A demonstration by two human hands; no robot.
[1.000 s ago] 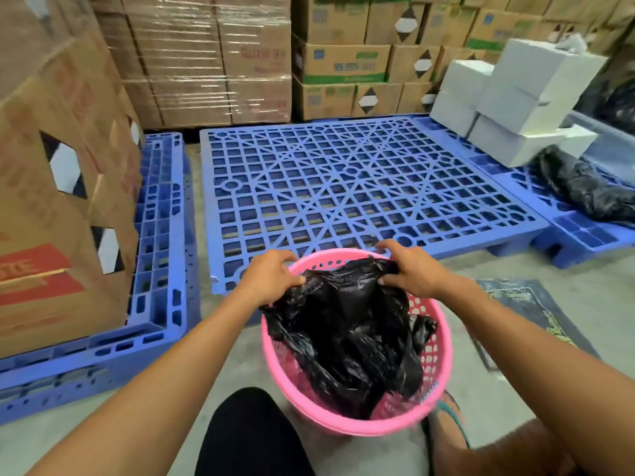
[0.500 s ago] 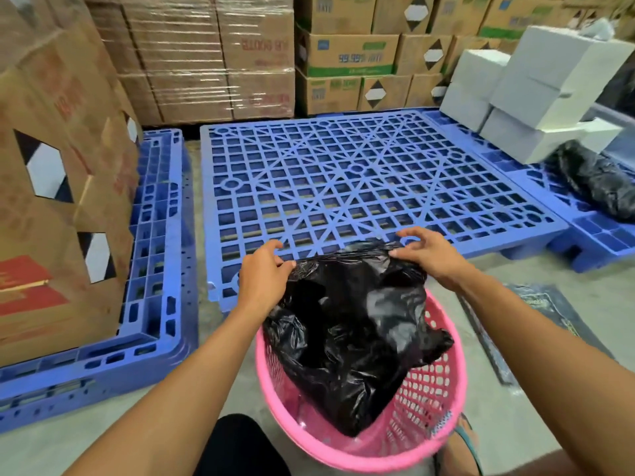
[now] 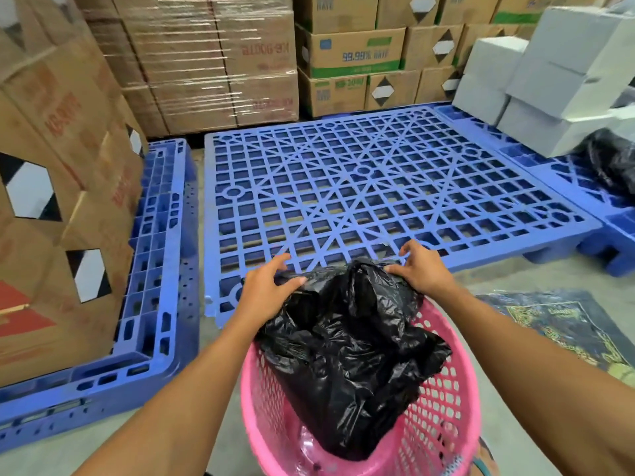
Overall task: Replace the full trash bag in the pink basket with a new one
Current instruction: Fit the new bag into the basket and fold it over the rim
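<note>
A pink perforated basket point(image 3: 443, 407) stands on the concrete floor just in front of me. A crumpled black trash bag point(image 3: 354, 355) hangs half inside it, its top raised above the far rim. My left hand point(image 3: 266, 293) pinches the bag's top edge on the left between thumb and fingers. On the right side my right hand point(image 3: 421, 269) holds the top edge the same way. The bag's lower end rests inside the basket, where some pinkish litter shows at the bottom.
A bare blue plastic pallet point(image 3: 378, 187) lies right beyond the basket. Stacked cardboard boxes point(image 3: 58, 187) on another blue pallet stand at left. White boxes point(image 3: 549, 80) and another black bag point(image 3: 615, 159) sit at far right. A dark printed mat point(image 3: 563, 321) lies on the floor at right.
Both hands have lifted the bag's top edge up and away from me, out of the basket's mouth. The bag now hangs taller, and the view has tilted further down.
</note>
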